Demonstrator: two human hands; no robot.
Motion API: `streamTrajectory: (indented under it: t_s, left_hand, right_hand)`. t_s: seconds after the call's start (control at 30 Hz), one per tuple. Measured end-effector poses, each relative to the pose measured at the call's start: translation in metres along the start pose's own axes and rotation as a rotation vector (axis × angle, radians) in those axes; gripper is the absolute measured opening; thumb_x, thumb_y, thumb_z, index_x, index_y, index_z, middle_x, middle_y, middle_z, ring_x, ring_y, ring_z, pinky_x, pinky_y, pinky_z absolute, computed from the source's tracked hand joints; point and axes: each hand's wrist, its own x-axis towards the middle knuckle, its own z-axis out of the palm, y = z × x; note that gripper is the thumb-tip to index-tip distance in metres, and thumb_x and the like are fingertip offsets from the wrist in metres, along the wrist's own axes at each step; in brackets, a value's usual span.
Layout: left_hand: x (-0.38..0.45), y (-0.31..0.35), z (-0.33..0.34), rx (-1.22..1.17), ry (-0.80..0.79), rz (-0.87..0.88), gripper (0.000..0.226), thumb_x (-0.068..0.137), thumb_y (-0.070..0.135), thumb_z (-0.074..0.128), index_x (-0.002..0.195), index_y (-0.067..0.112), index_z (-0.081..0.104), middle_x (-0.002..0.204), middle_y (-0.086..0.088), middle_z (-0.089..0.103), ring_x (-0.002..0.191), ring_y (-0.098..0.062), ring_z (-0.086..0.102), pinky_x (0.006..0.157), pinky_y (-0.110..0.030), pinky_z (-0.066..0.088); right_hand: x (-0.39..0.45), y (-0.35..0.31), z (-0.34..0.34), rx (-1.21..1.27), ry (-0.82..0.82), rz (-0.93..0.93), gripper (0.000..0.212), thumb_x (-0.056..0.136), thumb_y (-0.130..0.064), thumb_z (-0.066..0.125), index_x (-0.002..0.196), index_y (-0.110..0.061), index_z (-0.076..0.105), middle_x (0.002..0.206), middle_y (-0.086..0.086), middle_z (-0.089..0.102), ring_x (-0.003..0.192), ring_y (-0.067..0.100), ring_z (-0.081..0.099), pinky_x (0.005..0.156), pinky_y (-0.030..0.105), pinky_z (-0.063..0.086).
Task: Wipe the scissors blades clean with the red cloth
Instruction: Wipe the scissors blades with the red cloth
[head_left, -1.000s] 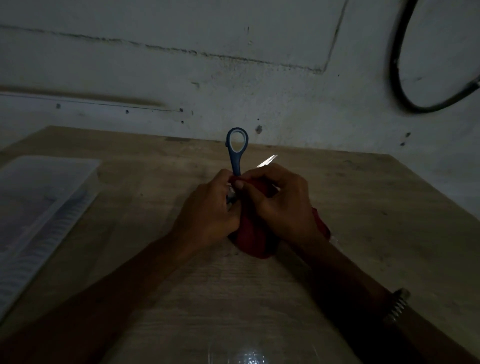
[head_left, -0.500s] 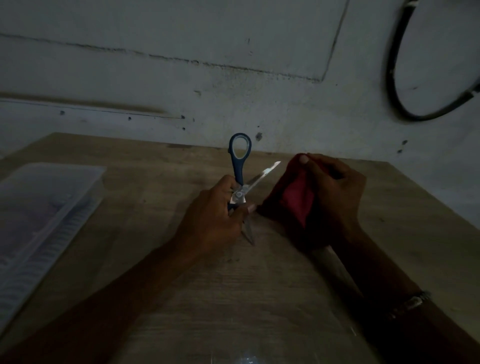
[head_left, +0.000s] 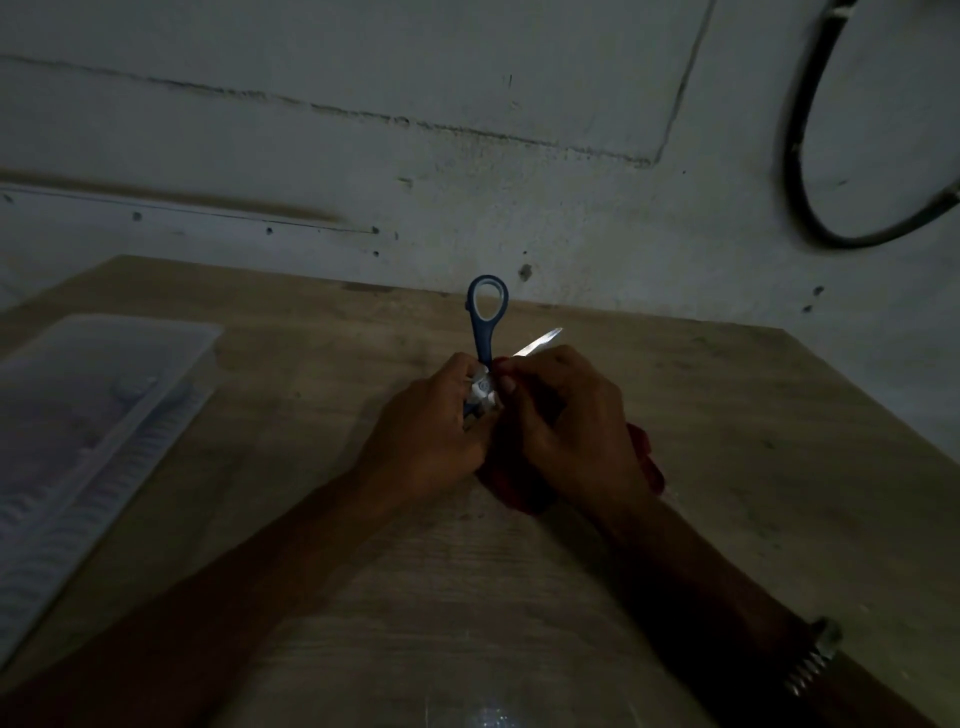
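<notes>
Blue-handled scissors stand upright above the middle of the wooden table, blades spread apart. My left hand grips them near the pivot, one handle loop pointing up. One shiny blade tip sticks out to the upper right past my right hand. That hand pinches the red cloth around the blade close to the pivot. Most of the cloth hangs under my right palm, and the other blade is hidden behind the hands.
A translucent plastic box with a lid lies at the table's left side. A grey wall rises right behind the table, with a black cable looping at the upper right. Something shiny glints at the near edge.
Half a second ago my right hand with the cloth was off to the right of the blade tip. It has come back left to the pivot and closed the cloth on the blade.
</notes>
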Motion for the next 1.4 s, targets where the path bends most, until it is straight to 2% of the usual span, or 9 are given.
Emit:
streamTrajectory:
  t_s: [0.13,0.37,0.6,0.8,0.87,0.97,1.2,1.3,1.4]
  left_hand:
    - [0.002,-0.001,-0.002,0.001,0.0,-0.018,0.035,0.09,0.029,0.074,0.12,0.027,0.056,0.107,0.011,0.072,0.094,-0.006,0.069,0.077,-0.027,0.056]
    - [-0.002,-0.001,0.0,-0.039,0.051,0.022,0.031,0.088,0.03,0.076,0.112,0.027,0.057,0.1,0.008,0.074,0.086,-0.008,0.072,0.073,-0.038,0.061]
    - [-0.001,-0.003,0.0,0.003,0.059,0.0,0.034,0.084,0.026,0.077,0.112,0.029,0.057,0.1,0.009,0.074,0.089,-0.01,0.072,0.076,-0.043,0.061]
    - [-0.002,0.002,-0.002,-0.029,0.059,0.0,0.029,0.086,0.037,0.075,0.107,0.028,0.056,0.093,0.011,0.074,0.077,-0.007,0.07,0.068,-0.041,0.06]
    - [-0.003,0.002,-0.002,-0.055,0.058,0.0,0.029,0.086,0.037,0.075,0.106,0.028,0.056,0.093,0.01,0.075,0.077,-0.007,0.071,0.067,-0.041,0.059]
    - [-0.003,0.002,-0.002,-0.043,0.057,0.003,0.031,0.087,0.035,0.075,0.11,0.026,0.056,0.098,0.009,0.074,0.083,-0.008,0.072,0.071,-0.039,0.06]
    - [-0.004,0.001,-0.003,-0.013,0.037,-0.013,0.035,0.086,0.031,0.077,0.113,0.027,0.055,0.098,0.009,0.073,0.084,-0.008,0.07,0.071,-0.037,0.061]
    - [-0.004,0.004,-0.004,-0.058,0.048,-0.009,0.029,0.088,0.038,0.074,0.109,0.027,0.056,0.094,0.009,0.074,0.081,-0.007,0.071,0.07,-0.041,0.06]
    - [-0.005,0.004,-0.004,-0.079,0.058,-0.003,0.027,0.088,0.037,0.074,0.107,0.027,0.057,0.093,0.009,0.074,0.08,-0.008,0.072,0.07,-0.046,0.06]
  right_hand:
    - [-0.004,-0.002,-0.003,-0.113,-0.113,-0.059,0.027,0.092,-0.011,0.067,0.116,-0.019,0.076,0.113,-0.003,0.066,0.102,0.011,0.062,0.086,0.02,0.05]
    - [-0.001,-0.004,-0.008,-0.125,0.089,-0.063,0.028,0.099,-0.009,0.068,0.126,-0.01,0.074,0.112,0.0,0.066,0.099,0.011,0.062,0.085,0.007,0.042]
    - [-0.008,-0.005,0.002,-0.186,-0.026,-0.113,0.03,0.095,-0.011,0.07,0.124,-0.009,0.076,0.116,0.006,0.07,0.102,0.02,0.066,0.085,0.03,0.057]
    - [-0.005,0.0,-0.009,-0.107,0.084,-0.052,0.024,0.09,-0.006,0.07,0.11,-0.015,0.08,0.106,-0.003,0.07,0.095,0.01,0.066,0.081,0.028,0.057]
    - [-0.002,0.001,-0.01,-0.078,0.19,-0.01,0.023,0.094,-0.007,0.071,0.115,-0.015,0.079,0.108,-0.007,0.068,0.095,0.0,0.064,0.082,0.017,0.053]
    - [-0.001,0.001,-0.006,-0.081,0.121,-0.022,0.028,0.099,-0.01,0.069,0.126,-0.014,0.075,0.11,-0.014,0.061,0.095,-0.012,0.058,0.085,0.004,0.045]
    - [-0.005,-0.001,-0.002,0.02,-0.01,-0.052,0.026,0.091,-0.002,0.069,0.107,-0.019,0.08,0.105,-0.007,0.071,0.096,0.004,0.067,0.084,0.026,0.057]
    - [-0.005,-0.002,-0.007,0.019,0.078,-0.027,0.022,0.091,-0.002,0.07,0.102,-0.017,0.08,0.099,-0.01,0.071,0.092,0.002,0.067,0.08,0.025,0.056]
    - [0.0,-0.002,-0.008,-0.024,0.202,0.006,0.023,0.099,-0.011,0.069,0.119,-0.016,0.078,0.106,-0.011,0.067,0.097,-0.005,0.063,0.082,0.011,0.05]
